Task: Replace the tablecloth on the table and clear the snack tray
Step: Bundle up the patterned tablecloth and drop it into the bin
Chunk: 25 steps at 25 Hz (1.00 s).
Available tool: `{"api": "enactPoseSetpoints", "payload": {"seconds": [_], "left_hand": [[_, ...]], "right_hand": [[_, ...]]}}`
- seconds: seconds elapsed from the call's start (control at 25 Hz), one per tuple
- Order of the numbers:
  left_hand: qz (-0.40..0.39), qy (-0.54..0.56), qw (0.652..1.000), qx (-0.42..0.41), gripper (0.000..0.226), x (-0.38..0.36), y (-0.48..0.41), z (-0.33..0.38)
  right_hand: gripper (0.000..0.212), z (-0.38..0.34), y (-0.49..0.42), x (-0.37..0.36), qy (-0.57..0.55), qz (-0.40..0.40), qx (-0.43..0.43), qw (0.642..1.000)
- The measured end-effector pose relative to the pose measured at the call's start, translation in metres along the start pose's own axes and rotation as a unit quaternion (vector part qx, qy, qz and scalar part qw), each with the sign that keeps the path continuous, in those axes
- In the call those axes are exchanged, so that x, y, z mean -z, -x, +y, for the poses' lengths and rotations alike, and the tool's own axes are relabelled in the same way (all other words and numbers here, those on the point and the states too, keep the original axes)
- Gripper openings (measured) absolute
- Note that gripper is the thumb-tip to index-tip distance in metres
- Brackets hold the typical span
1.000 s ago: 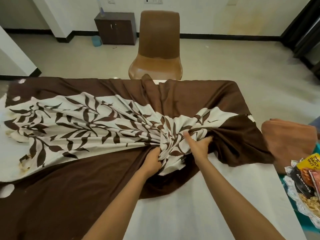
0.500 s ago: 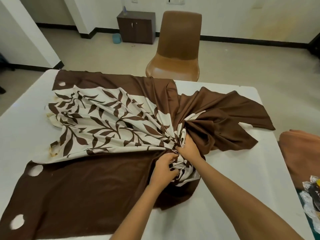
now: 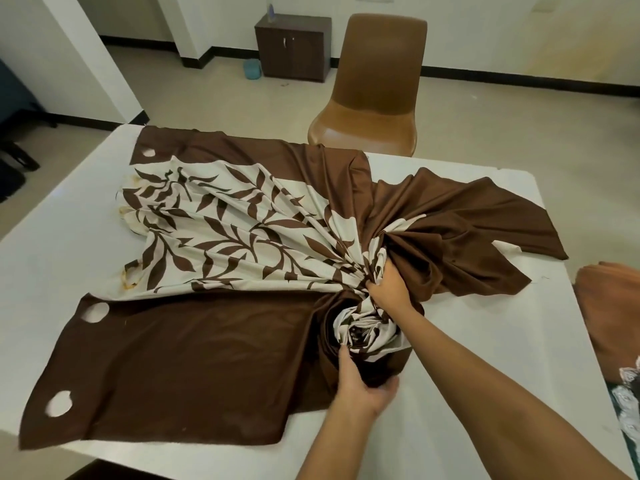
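White table [image 3: 485, 341], brown chair [image 3: 377, 84] at far edge. Leaf-print brown tablecloth [image 3: 214, 265]: now bunched tighter toward the near-right corner than a second ago. Left hand [image 3: 360, 386] grips the wad; right hand [image 3: 389, 282] clutches folds. Removal underway.

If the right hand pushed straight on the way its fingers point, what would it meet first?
The right hand already grips the tablecloth; straight on, it would likely press into the bunched brown folds, though depth is unclear.

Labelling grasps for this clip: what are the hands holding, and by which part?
Both hold the brown leaf-print tablecloth at its gathered bunch: the left hand cups the bundle's near underside, the right hand grips the folds just above it.
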<state>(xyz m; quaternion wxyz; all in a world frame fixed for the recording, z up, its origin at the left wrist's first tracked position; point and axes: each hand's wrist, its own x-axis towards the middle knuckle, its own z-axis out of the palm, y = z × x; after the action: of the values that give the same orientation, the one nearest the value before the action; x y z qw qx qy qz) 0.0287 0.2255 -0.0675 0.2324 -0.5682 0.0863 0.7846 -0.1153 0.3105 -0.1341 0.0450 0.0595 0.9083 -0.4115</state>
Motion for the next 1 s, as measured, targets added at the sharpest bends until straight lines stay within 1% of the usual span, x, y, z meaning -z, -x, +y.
{"api": "enactPoseSetpoints", "payload": {"seconds": [0.08,0.12,0.16,0.2,0.24,0.32,0.36,0.4,0.44,0.48,0.52,0.56,0.6,0.64,0.68,0.76,0.8,0.84,0.88,0.92,0.96,1.0], "left_hand": [[0.01,-0.05,0.999,-0.007,0.048,-0.022,-0.002,0.02],[-0.002,-0.076,0.997,-0.03,0.038,-0.031,0.0,0.029],[0.014,-0.103,0.993,-0.058,0.032,-0.039,0.003,0.036],[0.052,-0.13,0.986,-0.088,0.031,-0.047,0.005,0.04],[0.067,-0.157,0.979,-0.113,0.034,-0.054,0.004,0.045],[0.043,-0.2,0.961,-0.188,0.038,-0.068,-0.001,0.048],[0.052,-0.229,0.945,-0.229,0.038,-0.074,-0.007,0.046],[0.09,-0.241,0.929,-0.265,0.038,-0.078,-0.018,0.046],[0.146,-0.245,0.906,-0.314,0.037,-0.079,-0.03,0.048],[0.175,-0.273,0.88,-0.348,0.036,-0.08,-0.046,0.05],[0.172,-0.32,0.858,-0.364,0.035,-0.083,-0.056,0.05],[0.153,-0.366,0.844,-0.361,0.034,-0.084,-0.062,0.049],[0.14,-0.388,0.838,-0.356,0.032,-0.086,-0.061,0.048],[0.142,-0.399,0.834,-0.354,0.031,-0.085,-0.059,0.051],[0.159,-0.421,0.818,-0.357,0.032,-0.083,-0.056,0.054],[0.177,-0.508,0.76,-0.363,0.042,-0.081,-0.052,0.061],[0.171,-0.553,0.73,-0.364,0.047,-0.081,-0.05,0.066],[0.162,-0.603,0.696,-0.356,0.051,-0.082,-0.042,0.071],[0.147,-0.654,0.654,-0.35,0.052,-0.082,-0.037,0.076],[0.131,-0.713,0.596,-0.344,0.052,-0.083,-0.028,0.084],[0.117,-0.772,0.526,-0.335,0.051,-0.085,-0.018,0.092],[0.108,-0.826,0.446,-0.326,0.05,-0.088,-0.008,0.099]], "right_hand": [[0.078,0.0,0.004,0.002,0.009,-0.005,0.002,1.0],[0.078,0.0,0.008,0.003,0.013,-0.01,0.002,1.0],[0.078,0.002,0.01,0.004,0.017,-0.015,0.006,1.0],[0.079,0.003,0.014,0.005,0.02,-0.02,0.009,1.0],[0.08,0.004,0.017,0.006,0.021,-0.025,0.017,0.999],[0.078,0.007,0.024,0.007,0.015,-0.037,0.034,0.999],[0.075,0.008,0.029,0.008,0.012,-0.046,0.036,0.998],[0.07,0.01,0.035,0.008,0.009,-0.056,0.032,0.998],[0.063,0.012,0.04,0.01,0.002,-0.068,0.021,0.997],[0.056,0.013,0.044,0.012,-0.007,-0.083,0.011,0.996],[0.051,0.015,0.048,0.015,-0.018,-0.098,0.003,0.995],[0.047,0.015,0.052,0.019,-0.034,-0.112,-0.001,0.993],[0.046,0.013,0.057,0.023,-0.054,-0.125,-0.004,0.991],[0.046,0.011,0.06,0.026,-0.07,-0.134,-0.002,0.988],[0.051,0.007,0.064,0.029,-0.081,-0.143,0.007,0.986],[0.069,0.003,0.068,0.03,-0.077,-0.155,0.031,0.984],[0.076,0.001,0.069,0.029,-0.058,-0.156,0.039,0.985],[0.081,-0.001,0.069,0.027,-0.032,-0.15,0.036,0.988],[0.082,-0.003,0.068,0.026,-0.004,-0.14,0.029,0.99],[0.083,-0.005,0.065,0.027,0.021,-0.133,0.022,0.991],[0.084,-0.007,0.062,0.029,0.052,-0.137,0.023,0.989],[0.085,-0.008,0.058,0.033,0.086,-0.15,0.033,0.984]]}}
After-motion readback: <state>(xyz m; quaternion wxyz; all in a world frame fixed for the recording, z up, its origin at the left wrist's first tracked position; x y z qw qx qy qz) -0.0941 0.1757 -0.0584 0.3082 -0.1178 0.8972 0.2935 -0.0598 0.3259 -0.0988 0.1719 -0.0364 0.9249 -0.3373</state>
